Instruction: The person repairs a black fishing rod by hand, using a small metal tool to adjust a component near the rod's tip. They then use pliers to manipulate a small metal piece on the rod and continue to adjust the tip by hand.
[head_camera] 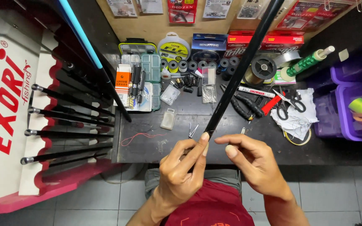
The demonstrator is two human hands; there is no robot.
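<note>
My left hand [183,169] grips the lower end of a long black rod section [241,67] that slants up and to the right across the dark workbench [147,146]. Its thumb and forefinger press on the rod near its butt. My right hand [252,161] hovers just right of the rod with fingers curled and apart, forefinger reaching toward the rod, holding nothing that I can see. A small metal guide [192,130] lies on the bench just above my left hand.
Spools of line, small tackle boxes [147,77], black pliers [244,106], scissors [290,102], a marker and a red thread [139,137] crowd the bench. A rack of black rods [63,121] stands at left. Purple bins [352,96] sit at right.
</note>
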